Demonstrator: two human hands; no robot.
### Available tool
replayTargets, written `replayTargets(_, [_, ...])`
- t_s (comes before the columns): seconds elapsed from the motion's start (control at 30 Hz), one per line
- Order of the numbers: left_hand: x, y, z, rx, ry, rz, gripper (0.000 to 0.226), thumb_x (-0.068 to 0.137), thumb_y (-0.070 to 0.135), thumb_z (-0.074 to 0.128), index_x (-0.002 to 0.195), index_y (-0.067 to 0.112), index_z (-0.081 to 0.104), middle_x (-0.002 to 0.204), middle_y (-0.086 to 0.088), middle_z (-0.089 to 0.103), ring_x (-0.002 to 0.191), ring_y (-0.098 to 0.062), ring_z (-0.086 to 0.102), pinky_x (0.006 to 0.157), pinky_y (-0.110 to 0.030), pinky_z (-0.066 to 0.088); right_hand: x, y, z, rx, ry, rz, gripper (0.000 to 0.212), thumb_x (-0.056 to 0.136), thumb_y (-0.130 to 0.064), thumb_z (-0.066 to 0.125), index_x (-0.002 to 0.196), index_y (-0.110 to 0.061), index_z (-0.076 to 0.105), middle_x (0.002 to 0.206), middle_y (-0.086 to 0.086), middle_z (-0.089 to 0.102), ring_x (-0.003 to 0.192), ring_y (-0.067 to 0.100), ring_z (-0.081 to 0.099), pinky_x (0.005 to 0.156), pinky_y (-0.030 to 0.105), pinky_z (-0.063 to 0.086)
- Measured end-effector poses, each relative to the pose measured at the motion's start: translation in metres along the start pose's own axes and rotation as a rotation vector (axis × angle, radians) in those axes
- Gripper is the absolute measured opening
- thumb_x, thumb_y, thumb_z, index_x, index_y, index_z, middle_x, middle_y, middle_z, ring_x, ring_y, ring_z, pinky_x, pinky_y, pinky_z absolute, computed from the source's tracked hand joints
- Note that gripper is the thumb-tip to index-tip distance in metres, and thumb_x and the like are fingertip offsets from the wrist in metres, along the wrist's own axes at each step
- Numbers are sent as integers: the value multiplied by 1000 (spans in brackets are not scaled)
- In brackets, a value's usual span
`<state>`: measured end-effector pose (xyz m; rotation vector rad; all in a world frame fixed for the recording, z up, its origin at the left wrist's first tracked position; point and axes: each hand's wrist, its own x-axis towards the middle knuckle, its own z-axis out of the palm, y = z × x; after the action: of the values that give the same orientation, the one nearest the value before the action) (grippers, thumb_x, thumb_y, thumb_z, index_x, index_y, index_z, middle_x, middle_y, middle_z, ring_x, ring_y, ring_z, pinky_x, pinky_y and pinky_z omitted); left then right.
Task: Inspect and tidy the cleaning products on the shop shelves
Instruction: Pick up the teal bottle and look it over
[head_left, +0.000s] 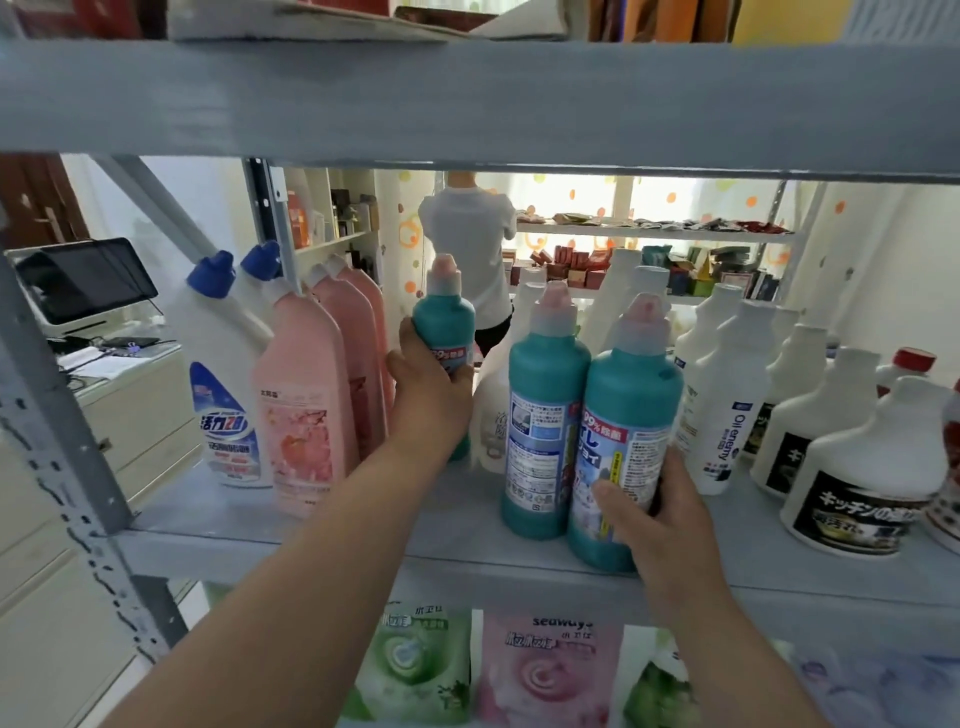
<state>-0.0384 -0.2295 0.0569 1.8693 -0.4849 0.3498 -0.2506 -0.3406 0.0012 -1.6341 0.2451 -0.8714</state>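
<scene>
Three teal bottles with pale pink caps stand on the grey shelf (322, 525). My left hand (428, 395) grips the rear teal bottle (445, 317), set further back on the shelf. My right hand (654, 504) holds the front right teal bottle (626, 410) low on its label, near the shelf's front edge. Touching its left side, the middle teal bottle (545, 410) stands free of both hands.
Pink bottles (304, 410) and blue-capped white bottles (221, 384) stand at the left. White bottles (727, 395) and black-labelled ones (862, 467) crowd the right. Refill pouches (545, 670) sit on the shelf below. A person in white (467, 228) stands behind the shelving.
</scene>
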Motion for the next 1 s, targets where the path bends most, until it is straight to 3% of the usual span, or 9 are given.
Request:
replayTargets(0.07, [-13, -2, -8, -31, -2, 24, 77, 91, 15, 67, 154, 18, 23, 137, -16, 46, 115, -27, 56, 95, -33, 45, -1, -1, 0, 31, -4, 26, 46, 82, -14, 76, 112, -48, 64, 112, -18, 75, 105, 9, 71, 87, 32, 59])
replayTargets(0.17, [-29, -3, -24, -109, 0, 48, 73, 92, 12, 66, 152, 20, 27, 138, -9, 48, 123, -24, 52, 110, -42, 44, -2, -5, 0, 51, -27, 52, 54, 74, -23, 86, 117, -41, 60, 115, -15, 74, 107, 11, 71, 87, 34, 57])
replayTargets(0.27, [-50, -4, -42, -171, 5, 97, 67, 91, 11, 67, 148, 21, 33, 132, -3, 51, 119, -17, 51, 109, -42, 45, 1, -9, 2, 38, -67, 74, 54, 76, -22, 87, 114, -51, 62, 117, -13, 74, 107, 12, 71, 91, 42, 57])
replayTargets(0.33, [-65, -7, -52, -147, -7, 143, 71, 92, 18, 66, 153, 18, 28, 139, -7, 47, 127, -21, 47, 111, -41, 41, 2, -11, 2, 24, -112, 100, 62, 74, -23, 89, 123, -45, 59, 119, -13, 73, 110, 12, 70, 98, 48, 55])
replayTargets(0.43, [-80, -12, -62, -176, -103, 98, 76, 91, 28, 70, 153, 25, 27, 142, -1, 47, 128, -14, 49, 107, -35, 44, 3, -13, 6, 21, -197, 136, 71, 67, -37, 83, 133, -31, 57, 128, -7, 71, 118, 18, 68, 102, 48, 53])
replayTargets(0.53, [-87, -19, -63, -207, -196, -28, 78, 84, 28, 81, 146, 29, 35, 134, 5, 57, 117, -8, 58, 106, -37, 49, 1, -14, 14, 9, -233, 137, 73, 64, -40, 81, 132, -29, 59, 127, -6, 72, 117, 18, 68, 100, 46, 54])
replayTargets(0.73, [-118, -22, -87, -243, -217, -20, 65, 84, 19, 79, 138, 35, 45, 123, 16, 64, 112, 0, 62, 100, -35, 53, -3, -12, 31, 7, -219, 150, 69, 65, -43, 81, 130, -34, 59, 126, -7, 72, 116, 18, 68, 100, 48, 55])
replayTargets(0.87, [-141, -25, -119, -300, -253, -36, 65, 84, 30, 74, 140, 39, 44, 124, 19, 66, 114, -2, 63, 99, -38, 53, -3, -12, 46, -30, -190, 147, 55, 73, -33, 79, 124, -39, 60, 119, -15, 73, 110, 10, 70, 96, 39, 57])
replayTargets(1.0, [-146, -33, -145, -333, -271, -76, 62, 87, 22, 73, 141, 38, 46, 118, 27, 68, 109, 4, 65, 95, -30, 54, -5, -11, 69, -70, -153, 113, 47, 89, -18, 78, 125, -38, 56, 117, -21, 70, 106, -3, 67, 90, 23, 56])
